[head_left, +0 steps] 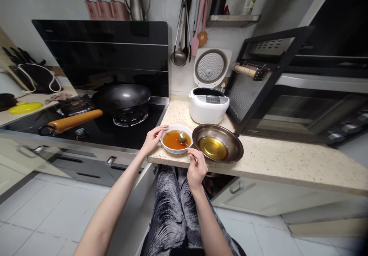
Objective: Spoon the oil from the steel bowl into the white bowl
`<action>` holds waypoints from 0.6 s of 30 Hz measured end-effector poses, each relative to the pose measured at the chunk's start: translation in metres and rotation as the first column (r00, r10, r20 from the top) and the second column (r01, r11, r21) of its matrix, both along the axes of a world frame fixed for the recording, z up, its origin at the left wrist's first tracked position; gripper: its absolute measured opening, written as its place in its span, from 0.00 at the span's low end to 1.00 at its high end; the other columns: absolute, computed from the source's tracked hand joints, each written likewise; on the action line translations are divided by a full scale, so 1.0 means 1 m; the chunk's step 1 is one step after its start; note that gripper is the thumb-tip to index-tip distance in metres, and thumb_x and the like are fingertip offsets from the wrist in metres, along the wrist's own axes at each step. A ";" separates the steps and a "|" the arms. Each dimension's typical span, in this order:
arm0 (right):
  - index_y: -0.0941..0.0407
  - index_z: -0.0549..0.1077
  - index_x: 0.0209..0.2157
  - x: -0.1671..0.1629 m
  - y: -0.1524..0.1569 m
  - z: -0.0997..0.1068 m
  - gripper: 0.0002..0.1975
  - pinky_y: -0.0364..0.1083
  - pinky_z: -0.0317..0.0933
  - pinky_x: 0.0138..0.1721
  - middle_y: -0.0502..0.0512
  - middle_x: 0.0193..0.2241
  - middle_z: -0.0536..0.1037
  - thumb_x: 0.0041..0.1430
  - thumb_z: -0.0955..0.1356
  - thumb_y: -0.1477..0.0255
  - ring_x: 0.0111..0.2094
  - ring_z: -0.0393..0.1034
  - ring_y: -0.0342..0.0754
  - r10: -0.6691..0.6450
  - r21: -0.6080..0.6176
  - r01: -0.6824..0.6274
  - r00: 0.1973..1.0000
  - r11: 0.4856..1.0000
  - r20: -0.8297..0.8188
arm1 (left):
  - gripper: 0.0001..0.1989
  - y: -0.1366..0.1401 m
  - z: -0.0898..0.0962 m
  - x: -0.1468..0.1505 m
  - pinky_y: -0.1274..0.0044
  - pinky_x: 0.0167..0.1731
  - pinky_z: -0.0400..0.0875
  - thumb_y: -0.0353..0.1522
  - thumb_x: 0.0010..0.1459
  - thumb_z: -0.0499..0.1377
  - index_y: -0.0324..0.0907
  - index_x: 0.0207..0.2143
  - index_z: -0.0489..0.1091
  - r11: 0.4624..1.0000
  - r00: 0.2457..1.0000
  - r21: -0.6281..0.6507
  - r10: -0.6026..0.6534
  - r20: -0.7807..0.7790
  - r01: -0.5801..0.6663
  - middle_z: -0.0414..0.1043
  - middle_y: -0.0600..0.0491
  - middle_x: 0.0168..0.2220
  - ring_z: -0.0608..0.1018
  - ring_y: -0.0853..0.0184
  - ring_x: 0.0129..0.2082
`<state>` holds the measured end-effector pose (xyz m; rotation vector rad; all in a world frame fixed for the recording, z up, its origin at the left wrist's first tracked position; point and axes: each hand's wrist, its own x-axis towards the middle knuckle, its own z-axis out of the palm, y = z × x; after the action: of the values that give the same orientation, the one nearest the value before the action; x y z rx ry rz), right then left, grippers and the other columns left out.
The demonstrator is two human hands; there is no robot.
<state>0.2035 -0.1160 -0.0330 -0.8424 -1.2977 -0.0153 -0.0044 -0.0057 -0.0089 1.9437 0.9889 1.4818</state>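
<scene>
A white bowl [175, 151] of reddish-orange liquid stands near the front edge of the counter. My left hand [153, 139] grips its left rim, fingers along the edge. In my right hand [197, 168], the fingers are closed around the handle of a metal spoon [182, 138]. The spoon's round head is at the liquid in the bowl, and its handle leans over the right rim. Close beside the bowl on the right sits a wide steel dish [235, 142] with yellow, oil-like liquid in its bottom.
Behind the bowl, a white rice cooker [209, 110] has its lid up. A dark wok [122, 96] with a wooden handle rests on the gas stove [155, 114] to the left. An oven [313, 110] stands at right. Below the counter, a cabinet door [143, 175] hangs open.
</scene>
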 end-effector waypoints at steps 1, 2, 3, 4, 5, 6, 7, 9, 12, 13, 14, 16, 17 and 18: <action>0.54 0.77 0.41 0.001 -0.001 0.001 0.09 0.49 0.74 0.44 0.56 0.38 0.83 0.69 0.65 0.77 0.41 0.80 0.48 -0.001 0.005 0.001 1.000 1.000 -0.004 | 0.16 0.000 0.000 0.000 0.62 0.61 0.71 0.38 0.69 0.56 0.42 0.44 0.81 1.000 1.000 0.000 0.000 0.001 0.000 0.79 0.44 0.55 0.79 0.56 0.57; 0.54 0.77 0.41 0.002 -0.002 0.002 0.09 0.49 0.74 0.44 0.56 0.37 0.83 0.69 0.65 0.77 0.41 0.80 0.48 -0.003 0.009 0.003 1.000 1.000 -0.009 | 0.16 0.000 0.000 0.000 0.62 0.61 0.70 0.38 0.69 0.56 0.42 0.44 0.81 1.000 1.000 0.000 0.000 0.001 0.000 0.79 0.44 0.55 0.79 0.56 0.57; 0.54 0.77 0.41 0.002 -0.003 0.002 0.09 0.49 0.74 0.44 0.56 0.37 0.83 0.69 0.65 0.77 0.41 0.80 0.48 -0.006 0.012 0.007 1.000 1.000 -0.011 | 0.16 0.000 0.000 0.000 0.62 0.62 0.70 0.38 0.69 0.55 0.42 0.44 0.81 1.000 1.000 0.000 0.001 0.000 -0.001 0.79 0.44 0.55 0.79 0.56 0.57; 0.54 0.77 0.41 0.003 -0.004 0.003 0.08 0.49 0.74 0.44 0.55 0.37 0.83 0.69 0.65 0.77 0.41 0.80 0.48 -0.011 0.013 0.011 1.000 1.000 -0.014 | 0.16 0.000 0.000 0.000 0.62 0.62 0.70 0.38 0.69 0.55 0.42 0.44 0.81 1.000 1.000 0.002 0.001 -0.001 -0.001 0.79 0.44 0.55 0.79 0.56 0.57; 0.54 0.77 0.41 0.004 -0.005 0.004 0.08 0.49 0.74 0.44 0.55 0.37 0.83 0.69 0.65 0.77 0.40 0.80 0.48 -0.017 0.014 0.017 1.000 1.000 -0.015 | 0.16 0.000 0.000 0.000 0.62 0.62 0.70 0.38 0.69 0.55 0.42 0.44 0.81 1.000 1.000 0.003 0.002 -0.002 -0.002 0.79 0.44 0.55 0.79 0.56 0.57; 0.54 0.77 0.41 0.005 -0.005 0.005 0.08 0.49 0.74 0.44 0.55 0.37 0.83 0.69 0.65 0.76 0.40 0.80 0.48 -0.022 0.016 0.022 1.000 1.000 -0.015 | 0.16 0.001 -0.001 0.000 0.62 0.61 0.70 0.38 0.69 0.55 0.42 0.44 0.81 1.000 1.000 0.004 0.003 -0.003 -0.003 0.79 0.44 0.55 0.79 0.56 0.57; 0.54 0.77 0.41 0.006 -0.006 0.007 0.08 0.49 0.74 0.43 0.56 0.36 0.83 0.69 0.65 0.76 0.40 0.80 0.48 -0.027 0.019 0.027 1.000 0.999 -0.015 | 0.16 0.001 -0.001 0.000 0.62 0.61 0.71 0.39 0.69 0.55 0.43 0.44 0.81 1.000 1.000 0.005 0.003 -0.002 -0.003 0.79 0.44 0.55 0.79 0.56 0.57; 0.54 0.77 0.40 0.008 -0.007 0.009 0.08 0.49 0.74 0.43 0.55 0.36 0.83 0.69 0.65 0.76 0.39 0.80 0.48 -0.033 0.028 0.033 0.999 0.999 -0.016 | 0.15 0.002 -0.002 0.000 0.62 0.61 0.71 0.39 0.69 0.55 0.43 0.44 0.81 1.000 1.000 0.009 0.004 0.000 -0.004 0.79 0.44 0.55 0.79 0.56 0.57; 0.54 0.76 0.41 0.010 -0.008 0.011 0.09 0.49 0.74 0.43 0.55 0.36 0.83 0.69 0.65 0.78 0.40 0.79 0.48 -0.037 0.044 0.037 0.999 0.998 -0.014 | 0.15 0.002 -0.002 -0.001 0.62 0.61 0.71 0.38 0.69 0.55 0.42 0.44 0.81 1.000 1.000 0.013 0.006 -0.002 -0.006 0.79 0.44 0.55 0.80 0.57 0.56; 0.54 0.76 0.41 0.010 -0.009 0.012 0.09 0.49 0.74 0.43 0.55 0.36 0.83 0.69 0.65 0.78 0.40 0.79 0.47 -0.037 0.049 0.037 0.999 0.998 -0.014 | 0.15 0.002 -0.002 -0.001 0.62 0.61 0.71 0.38 0.69 0.55 0.42 0.44 0.81 1.000 1.000 0.013 0.006 -0.003 -0.006 0.79 0.44 0.55 0.80 0.57 0.56; 0.54 0.76 0.41 0.010 -0.009 0.012 0.09 0.48 0.74 0.43 0.55 0.36 0.83 0.68 0.65 0.79 0.40 0.79 0.47 -0.036 0.051 0.037 0.999 0.998 -0.013 | 0.15 0.002 -0.001 -0.001 0.62 0.61 0.71 0.38 0.69 0.55 0.42 0.44 0.81 1.000 1.000 0.011 0.005 -0.004 -0.005 0.79 0.44 0.55 0.80 0.57 0.57; 0.54 0.76 0.41 0.011 -0.010 0.013 0.09 0.49 0.74 0.43 0.55 0.37 0.83 0.68 0.65 0.79 0.40 0.79 0.47 -0.037 0.050 0.037 0.999 0.998 -0.011 | 0.16 0.001 -0.001 0.000 0.62 0.61 0.71 0.38 0.69 0.55 0.42 0.44 0.81 1.000 1.000 0.008 0.003 -0.004 -0.003 0.79 0.44 0.55 0.79 0.56 0.57; 0.54 0.76 0.41 0.011 -0.010 0.013 0.09 0.49 0.74 0.43 0.55 0.37 0.83 0.68 0.65 0.79 0.40 0.79 0.48 -0.038 0.049 0.038 0.999 0.998 -0.009 | 0.16 0.001 -0.001 0.000 0.62 0.61 0.71 0.38 0.69 0.55 0.42 0.44 0.81 1.000 1.000 0.007 0.003 -0.004 -0.003 0.79 0.44 0.55 0.79 0.56 0.57; 0.54 0.76 0.41 0.011 -0.011 0.014 0.09 0.49 0.74 0.43 0.55 0.37 0.83 0.69 0.65 0.78 0.40 0.79 0.48 -0.040 0.049 0.040 0.999 0.998 -0.008 | 0.16 0.001 -0.001 0.000 0.62 0.61 0.71 0.38 0.69 0.55 0.42 0.44 0.81 1.000 1.000 0.005 0.002 -0.003 -0.002 0.79 0.44 0.55 0.79 0.56 0.57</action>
<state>0.2143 -0.1267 -0.0192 -0.8255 -1.2688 -0.0757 -0.0046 -0.0047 -0.0098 1.9493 0.9896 1.4846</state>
